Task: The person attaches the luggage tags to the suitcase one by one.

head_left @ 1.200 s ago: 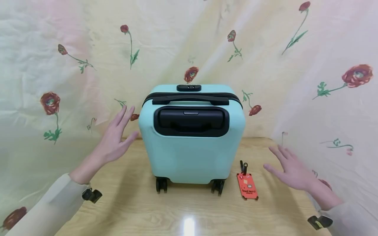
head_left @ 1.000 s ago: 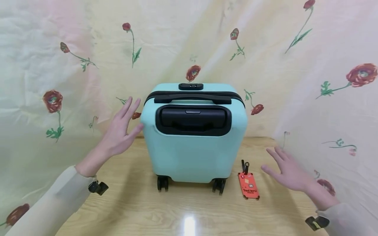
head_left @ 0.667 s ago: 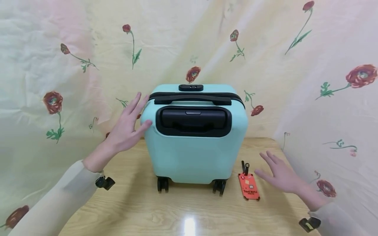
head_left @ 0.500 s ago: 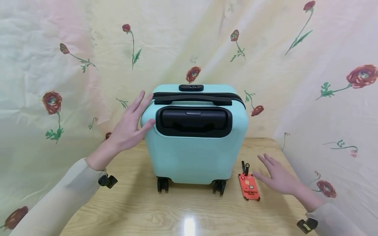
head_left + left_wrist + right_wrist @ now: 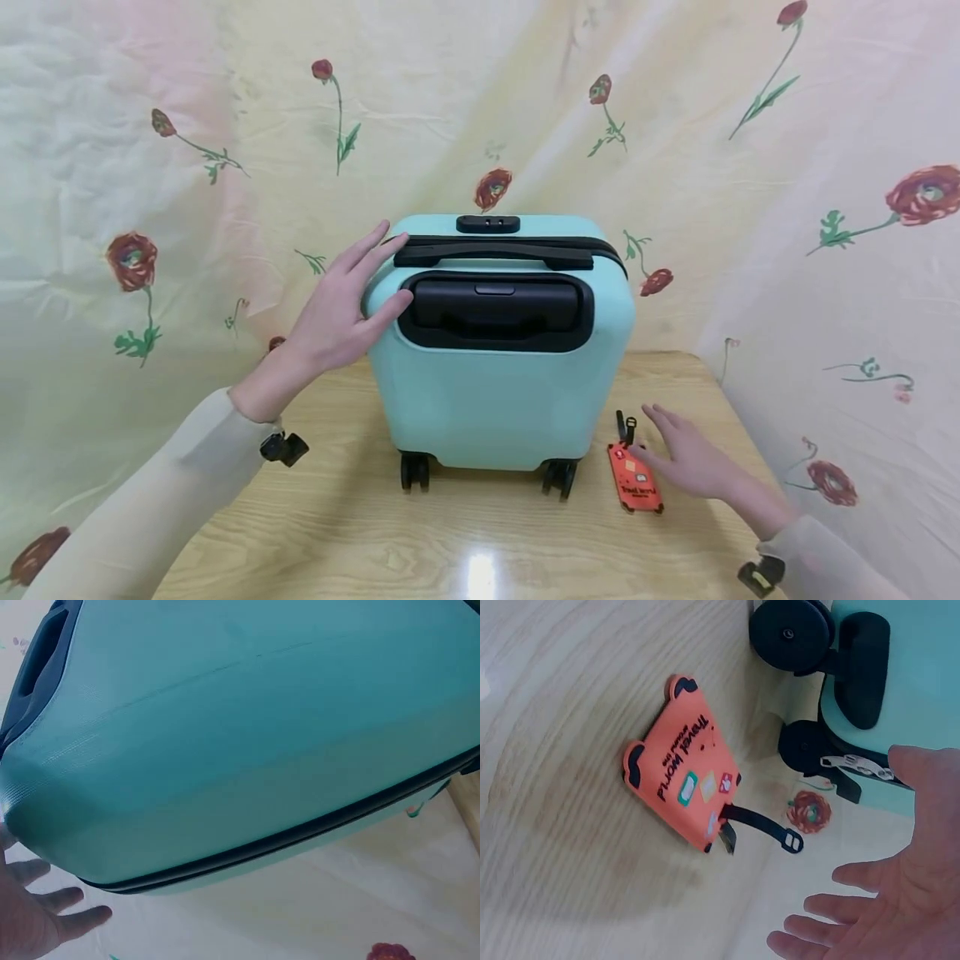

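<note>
A mint-green suitcase (image 5: 487, 400) stands upright on its black wheels, its black carry handle (image 5: 495, 251) and recessed pull handle (image 5: 495, 304) facing up and forward. My left hand (image 5: 341, 317) is at its upper left corner, fingers spread and straight; in the left wrist view the fingers (image 5: 56, 900) show beside the corner by the zipper. An orange-red luggage tag (image 5: 690, 765) lettered "Travel World", with a black buckle strap (image 5: 761, 825), lies flat right of the suitcase. My right hand (image 5: 690, 458) hovers over the tag's right edge, fingers extended and holding nothing.
Light wood tabletop (image 5: 375, 550) lies under everything. A flower-printed cloth (image 5: 247, 125) hangs close behind and along both sides. A combination lock (image 5: 487, 224) sits on the suitcase's top. Small black cameras (image 5: 285, 448) are strapped at both wrists.
My left hand has moved right and up to the suitcase's upper left corner. My right hand has moved left and slightly down to the luggage tag. Suitcase and tag stay in place.
</note>
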Tool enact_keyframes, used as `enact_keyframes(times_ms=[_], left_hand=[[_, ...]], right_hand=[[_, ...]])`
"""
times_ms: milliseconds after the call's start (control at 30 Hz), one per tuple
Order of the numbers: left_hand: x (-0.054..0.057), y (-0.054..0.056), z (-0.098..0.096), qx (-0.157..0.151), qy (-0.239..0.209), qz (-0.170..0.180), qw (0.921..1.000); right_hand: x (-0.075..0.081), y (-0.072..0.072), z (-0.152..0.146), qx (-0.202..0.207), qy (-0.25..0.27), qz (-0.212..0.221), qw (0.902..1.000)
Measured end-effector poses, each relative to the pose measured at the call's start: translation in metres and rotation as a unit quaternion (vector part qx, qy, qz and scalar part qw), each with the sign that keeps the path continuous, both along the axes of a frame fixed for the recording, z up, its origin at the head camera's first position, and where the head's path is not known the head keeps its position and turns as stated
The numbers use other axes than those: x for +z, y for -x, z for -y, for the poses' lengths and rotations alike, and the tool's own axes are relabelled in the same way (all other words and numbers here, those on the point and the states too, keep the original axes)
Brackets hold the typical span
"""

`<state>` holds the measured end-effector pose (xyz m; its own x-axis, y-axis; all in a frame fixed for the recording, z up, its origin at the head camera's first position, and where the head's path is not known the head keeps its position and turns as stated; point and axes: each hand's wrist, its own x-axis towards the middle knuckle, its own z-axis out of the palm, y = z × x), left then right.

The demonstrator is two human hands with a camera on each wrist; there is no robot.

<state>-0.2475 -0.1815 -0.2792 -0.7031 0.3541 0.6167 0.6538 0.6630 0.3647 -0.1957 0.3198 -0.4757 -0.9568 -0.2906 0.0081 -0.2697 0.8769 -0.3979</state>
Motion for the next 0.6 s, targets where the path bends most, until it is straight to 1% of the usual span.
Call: enact_keyframes(times_ms=[167,267,367,467,600], left_hand=[[0.009,0.004,-0.009,-0.026,0.006,0.002,0.9996],[0.010,0.007,-0.011,-0.042,0.008,0.007,0.9990],[0.010,0.009,-0.012,-0.050,0.006,0.013,0.9986],[0.010,0.009,-0.012,-0.051,0.006,0.015,0.9986],[0.010,0.010,-0.011,-0.051,0.013,0.009,0.9986]], right_hand=[[-0.009,0.003,0.004,-0.006,-0.006,0.003,1.0000],[-0.020,0.005,0.006,-0.009,-0.013,-0.002,0.9999],[-0.032,0.008,0.008,-0.014,-0.014,-0.004,0.9998],[-0.042,0.010,0.010,-0.036,0.002,0.007,0.9993],[-0.054,0.014,0.014,-0.071,0.018,0.027,0.9970]])
